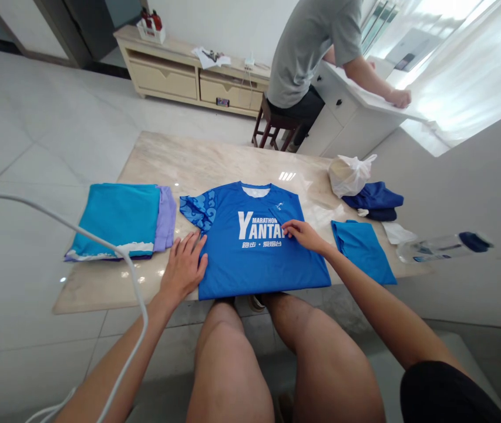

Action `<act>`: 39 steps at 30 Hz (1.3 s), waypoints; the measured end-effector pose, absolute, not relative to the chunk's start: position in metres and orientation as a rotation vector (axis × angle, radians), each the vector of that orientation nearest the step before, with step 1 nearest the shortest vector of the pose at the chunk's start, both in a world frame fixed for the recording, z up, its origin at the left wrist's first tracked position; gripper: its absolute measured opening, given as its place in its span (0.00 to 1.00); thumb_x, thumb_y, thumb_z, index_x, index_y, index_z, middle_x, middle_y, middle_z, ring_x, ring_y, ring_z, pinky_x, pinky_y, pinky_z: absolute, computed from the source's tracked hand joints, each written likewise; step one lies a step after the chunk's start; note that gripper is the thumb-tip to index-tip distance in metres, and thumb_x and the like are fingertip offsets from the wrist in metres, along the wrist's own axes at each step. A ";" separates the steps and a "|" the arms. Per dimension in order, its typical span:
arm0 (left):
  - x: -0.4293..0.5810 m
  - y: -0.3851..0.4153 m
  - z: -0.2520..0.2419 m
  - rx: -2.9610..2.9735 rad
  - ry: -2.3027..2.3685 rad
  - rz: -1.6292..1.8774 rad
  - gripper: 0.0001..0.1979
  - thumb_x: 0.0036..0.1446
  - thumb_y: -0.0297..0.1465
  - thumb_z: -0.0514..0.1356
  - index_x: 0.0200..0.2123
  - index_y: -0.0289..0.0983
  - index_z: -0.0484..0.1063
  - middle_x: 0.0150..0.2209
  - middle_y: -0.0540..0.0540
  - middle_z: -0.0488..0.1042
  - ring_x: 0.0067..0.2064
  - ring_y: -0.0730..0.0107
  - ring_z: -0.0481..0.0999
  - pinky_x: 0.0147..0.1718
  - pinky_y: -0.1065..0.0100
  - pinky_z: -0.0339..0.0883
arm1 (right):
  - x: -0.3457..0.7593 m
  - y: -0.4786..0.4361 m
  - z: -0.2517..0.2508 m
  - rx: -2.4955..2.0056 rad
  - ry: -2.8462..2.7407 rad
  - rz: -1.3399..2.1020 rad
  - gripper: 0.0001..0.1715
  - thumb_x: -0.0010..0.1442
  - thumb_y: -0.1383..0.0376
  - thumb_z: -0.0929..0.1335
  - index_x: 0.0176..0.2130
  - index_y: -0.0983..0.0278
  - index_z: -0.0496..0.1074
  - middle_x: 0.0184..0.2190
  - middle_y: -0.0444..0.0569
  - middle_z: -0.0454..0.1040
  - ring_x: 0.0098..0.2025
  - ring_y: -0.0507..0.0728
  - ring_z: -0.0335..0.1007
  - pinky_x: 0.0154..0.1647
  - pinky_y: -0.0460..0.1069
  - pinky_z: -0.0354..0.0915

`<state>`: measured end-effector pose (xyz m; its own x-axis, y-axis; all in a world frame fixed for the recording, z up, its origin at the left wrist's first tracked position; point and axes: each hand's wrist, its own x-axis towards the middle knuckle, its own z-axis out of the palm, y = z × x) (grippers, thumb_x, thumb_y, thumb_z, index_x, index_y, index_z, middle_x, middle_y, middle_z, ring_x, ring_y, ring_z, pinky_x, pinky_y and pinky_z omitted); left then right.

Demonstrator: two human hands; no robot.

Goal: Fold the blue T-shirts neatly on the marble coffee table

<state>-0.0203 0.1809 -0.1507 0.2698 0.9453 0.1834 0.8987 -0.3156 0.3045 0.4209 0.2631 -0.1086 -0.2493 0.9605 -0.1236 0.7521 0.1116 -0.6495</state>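
A blue T-shirt (232, 267) with white lettering lies face up on the marble table (153, 155). Its patterned sleeve sticks out at the left, while no sleeve shows at the right. My left hand (184, 264) rests with spread fingers at the shirt's left edge, partly on the table. Over the right end of the lettering, my right hand (301, 233) has its fingertips pressed together on the shirt; whether they pinch fabric is too small to tell. Folded teal and purple clothes (118, 214) lie at the left, and a folded blue cloth (362, 249) at the right.
A white plastic bag (351, 176), a navy cloth (376, 197) and a clear bottle (439, 247) stand or lie at the table's right. A white cable (133, 276) crosses the left foreground. Beyond the table a person (307, 53) sits on a stool by a white desk.
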 end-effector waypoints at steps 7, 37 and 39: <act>-0.023 0.181 -0.150 2.396 1.750 0.450 0.30 0.77 0.38 0.47 0.77 0.41 0.65 0.78 0.40 0.63 0.79 0.51 0.60 0.79 0.42 0.49 | 0.467 0.236 -0.132 -1.977 -1.763 0.303 0.32 0.74 0.54 0.58 0.64 0.68 0.75 0.62 0.67 0.78 0.64 0.70 0.75 0.68 0.67 0.69; -0.035 0.180 -0.156 2.462 1.772 0.367 0.29 0.77 0.35 0.48 0.78 0.42 0.63 0.78 0.42 0.63 0.79 0.54 0.62 0.77 0.43 0.54 | 0.482 0.187 -0.176 -2.157 -1.861 -0.067 0.34 0.77 0.61 0.55 0.72 0.67 0.70 0.76 0.63 0.65 0.78 0.66 0.58 0.79 0.73 0.46; -0.035 0.182 -0.157 2.452 1.766 0.374 0.29 0.77 0.36 0.48 0.77 0.41 0.64 0.78 0.41 0.64 0.79 0.52 0.62 0.77 0.42 0.54 | 0.480 0.188 -0.173 -2.188 -1.854 -0.079 0.33 0.77 0.62 0.56 0.72 0.67 0.70 0.76 0.62 0.65 0.78 0.66 0.59 0.79 0.72 0.46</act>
